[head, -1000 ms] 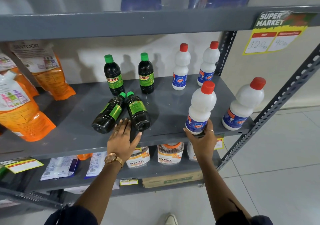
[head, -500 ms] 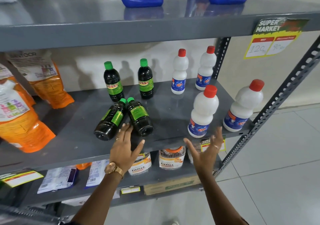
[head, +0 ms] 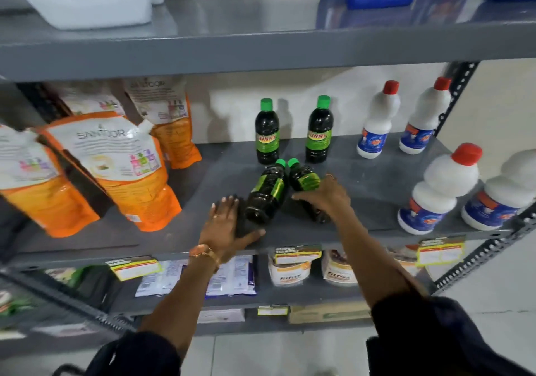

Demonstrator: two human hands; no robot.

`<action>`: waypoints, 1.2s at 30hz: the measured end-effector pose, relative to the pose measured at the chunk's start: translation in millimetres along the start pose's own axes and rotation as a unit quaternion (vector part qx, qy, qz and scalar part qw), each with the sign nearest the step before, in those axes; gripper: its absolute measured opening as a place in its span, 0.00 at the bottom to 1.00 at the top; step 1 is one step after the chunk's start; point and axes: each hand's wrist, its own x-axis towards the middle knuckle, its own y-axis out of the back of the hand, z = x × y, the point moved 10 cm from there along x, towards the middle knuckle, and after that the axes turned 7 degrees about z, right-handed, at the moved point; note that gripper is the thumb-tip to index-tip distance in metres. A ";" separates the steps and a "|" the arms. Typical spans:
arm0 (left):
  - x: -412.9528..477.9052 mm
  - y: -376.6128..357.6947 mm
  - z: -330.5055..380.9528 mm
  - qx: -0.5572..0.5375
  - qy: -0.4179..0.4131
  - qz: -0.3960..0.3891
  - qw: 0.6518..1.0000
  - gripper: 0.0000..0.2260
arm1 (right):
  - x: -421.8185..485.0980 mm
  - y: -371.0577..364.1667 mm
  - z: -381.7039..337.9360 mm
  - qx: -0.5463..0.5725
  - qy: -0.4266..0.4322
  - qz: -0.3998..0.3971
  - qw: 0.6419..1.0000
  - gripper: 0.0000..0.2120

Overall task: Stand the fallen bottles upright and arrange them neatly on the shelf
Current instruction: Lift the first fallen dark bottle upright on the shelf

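on the grey metal shelf [head: 377,184] lay two fallen dark bottles [head: 265,194], two upright behind, four white plastic ones; right hand [head: 326,194] fingers clamped one fallen bottle [head: 304,178], left hand [head: 224,225] fingers spread flat.

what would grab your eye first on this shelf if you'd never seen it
Two dark green-capped bottles lie fallen mid-shelf, caps toward two upright ones behind. The right hand covers the right fallen bottle; the left hand is flat beside the other. Orange pouches fill the left.
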 end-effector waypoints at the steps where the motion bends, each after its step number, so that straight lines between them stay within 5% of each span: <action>1: 0.4 -4.5 2.7 0.029 -0.027 -0.006 0.999 0.51 | 5.8 -5.6 1.2 0.004 -0.004 -0.010 1.000 0.40; 7: 2.0 -4.8 7.6 0.073 -0.051 0.018 0.996 0.51 | 14.6 4.2 20.2 0.111 -0.035 0.097 0.989 0.31; 12: 1.9 -2.4 8.9 0.077 -0.042 0.022 0.996 0.50 | 5.2 43.3 14.3 0.310 0.069 0.282 0.905 0.32; 23: 2.3 -7.2 7.7 0.083 -0.044 0.002 0.996 0.50 | 28.4 25.1 23.3 0.353 0.126 0.184 0.909 0.45; 29: 0.4 -5.6 9.5 0.075 -0.043 -0.003 0.996 0.50 | 26.2 18.8 36.8 0.305 0.131 0.131 0.934 0.32; 36: -0.1 -7.6 8.6 0.081 -0.043 -0.007 0.996 0.50 | 22.7 18.2 32.6 0.235 0.097 0.204 0.946 0.40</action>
